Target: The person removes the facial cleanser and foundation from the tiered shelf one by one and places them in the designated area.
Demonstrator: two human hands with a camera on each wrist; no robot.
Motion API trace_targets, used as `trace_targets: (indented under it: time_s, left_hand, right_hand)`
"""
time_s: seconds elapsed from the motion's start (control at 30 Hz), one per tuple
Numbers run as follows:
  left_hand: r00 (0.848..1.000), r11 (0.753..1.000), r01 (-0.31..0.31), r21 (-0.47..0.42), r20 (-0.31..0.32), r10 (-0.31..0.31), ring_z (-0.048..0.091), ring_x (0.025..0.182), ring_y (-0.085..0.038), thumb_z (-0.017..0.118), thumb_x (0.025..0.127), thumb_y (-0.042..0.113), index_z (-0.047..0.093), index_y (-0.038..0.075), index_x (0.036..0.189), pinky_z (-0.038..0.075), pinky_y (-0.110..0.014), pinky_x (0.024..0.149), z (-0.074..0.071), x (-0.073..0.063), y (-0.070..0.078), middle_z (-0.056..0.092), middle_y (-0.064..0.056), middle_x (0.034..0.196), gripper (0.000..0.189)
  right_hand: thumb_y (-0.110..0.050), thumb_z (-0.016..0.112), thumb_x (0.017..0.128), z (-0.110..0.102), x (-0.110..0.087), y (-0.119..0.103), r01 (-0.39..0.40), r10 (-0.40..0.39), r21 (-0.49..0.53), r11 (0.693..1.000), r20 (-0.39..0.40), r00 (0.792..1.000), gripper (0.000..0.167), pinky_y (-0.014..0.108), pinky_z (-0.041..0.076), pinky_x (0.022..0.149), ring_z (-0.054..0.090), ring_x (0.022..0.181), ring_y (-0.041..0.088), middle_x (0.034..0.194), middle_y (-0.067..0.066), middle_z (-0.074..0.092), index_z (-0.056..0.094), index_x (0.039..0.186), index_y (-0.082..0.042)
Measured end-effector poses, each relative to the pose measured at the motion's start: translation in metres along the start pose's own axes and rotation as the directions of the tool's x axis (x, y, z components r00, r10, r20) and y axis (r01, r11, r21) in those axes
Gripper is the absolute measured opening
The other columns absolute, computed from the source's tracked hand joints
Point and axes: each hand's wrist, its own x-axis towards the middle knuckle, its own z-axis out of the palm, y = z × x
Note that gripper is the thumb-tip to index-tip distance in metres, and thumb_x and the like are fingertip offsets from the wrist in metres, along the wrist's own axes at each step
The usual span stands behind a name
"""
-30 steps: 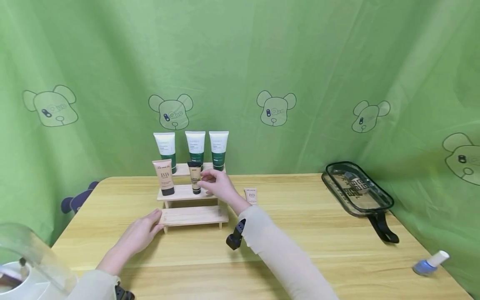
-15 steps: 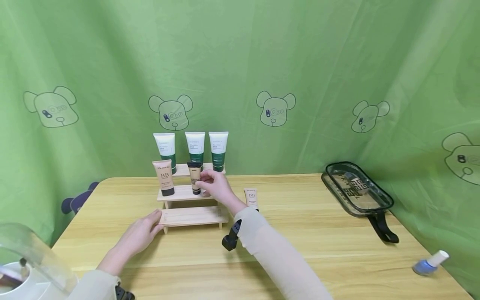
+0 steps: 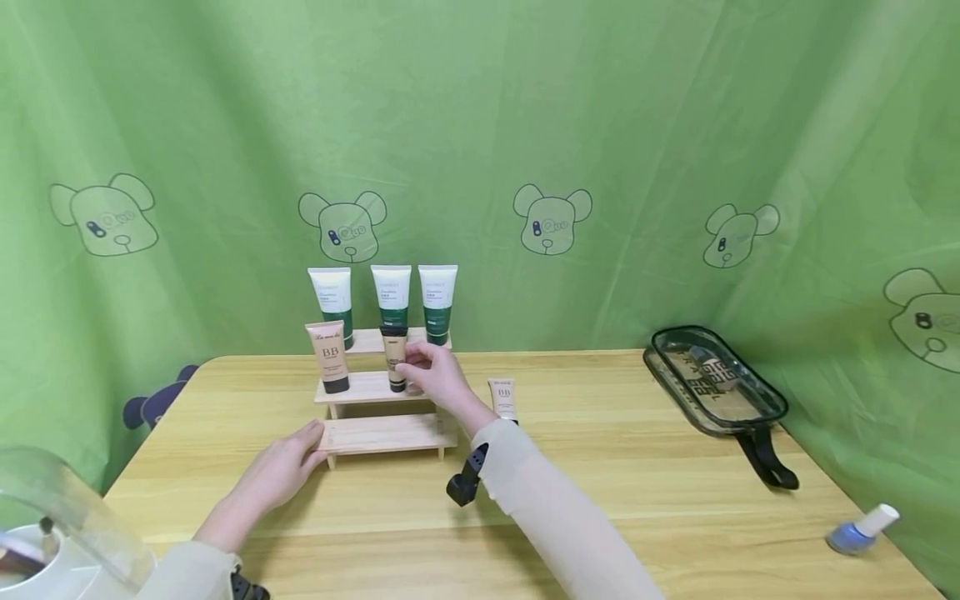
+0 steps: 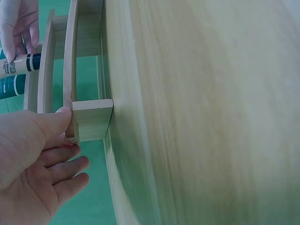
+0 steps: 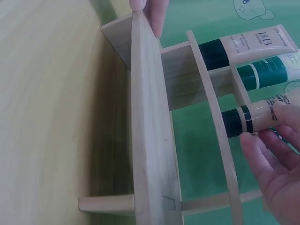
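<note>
A three-step wooden display stand (image 3: 390, 432) stands on the table. My left hand (image 3: 276, 471) pinches the left end of its lowest step, thumb and index finger at the board's edge in the left wrist view. On the middle step, my right hand (image 3: 442, 382) holds a small beige tube (image 3: 395, 354) with black ends between thumb and fingers. The tube stands upright, its black cap (image 5: 231, 123) down at the step in the right wrist view. A pink BB cream tube (image 3: 328, 354) stands at that step's left end. White-and-green tubes (image 3: 437, 296) line the top step.
Another BB cream tube (image 3: 503, 398) stands behind my right forearm, partly hidden. A clear black-edged pouch (image 3: 712, 379) lies at the right. Near the right edge is a blue nail polish bottle (image 3: 851, 536). A white container (image 3: 67, 567) with a clear cover stands front left.
The small beige tube has shifted slightly to the right along the middle step, with my right hand on it. My left hand has stayed at the lowest step.
</note>
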Motion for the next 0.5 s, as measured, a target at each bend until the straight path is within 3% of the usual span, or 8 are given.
trace_targets:
  time_s: [0.1,0.3,0.5]
  left_hand:
    - [1.000,1.000,0.004,-0.001,0.006,-0.004,0.046,0.114,-0.044,0.058,0.090,0.012,0.048,-0.010,0.127,0.037,-0.055,0.096,0.000,0.001,0.000,0.045,-0.027,0.129,0.044]
    - [1.000,1.000,0.005,-0.005,0.006,-0.005,0.046,0.115,-0.044,0.058,0.090,0.012,0.047,-0.010,0.127,0.036,-0.055,0.096,-0.001,0.001,0.001,0.045,-0.027,0.129,0.044]
    - [1.000,1.000,-0.003,-0.003,0.001,0.003,0.046,0.114,-0.044,0.058,0.090,0.012,0.048,-0.010,0.126,0.036,-0.055,0.096,-0.001,0.001,0.001,0.045,-0.028,0.129,0.044]
  right_hand:
    - [-0.007,0.066,0.085,-0.007,-0.004,-0.003,0.005,-0.006,-0.031,1.000,-0.013,1.000,0.023,0.027,0.055,0.068,0.060,0.082,0.017,0.094,0.009,0.064,0.062,0.106,0.001]
    - [-0.004,0.063,0.086,-0.030,-0.018,-0.010,0.015,-0.014,0.040,0.999,-0.019,1.000,0.027,0.032,0.056,0.070,0.061,0.086,0.024,0.098,0.017,0.063,0.058,0.109,0.007]
    - [-0.004,0.063,0.086,-0.062,-0.033,0.001,-0.006,0.008,0.055,0.998,-0.030,1.000,0.027,0.036,0.056,0.071,0.061,0.086,0.026,0.098,0.018,0.062,0.056,0.108,0.009]
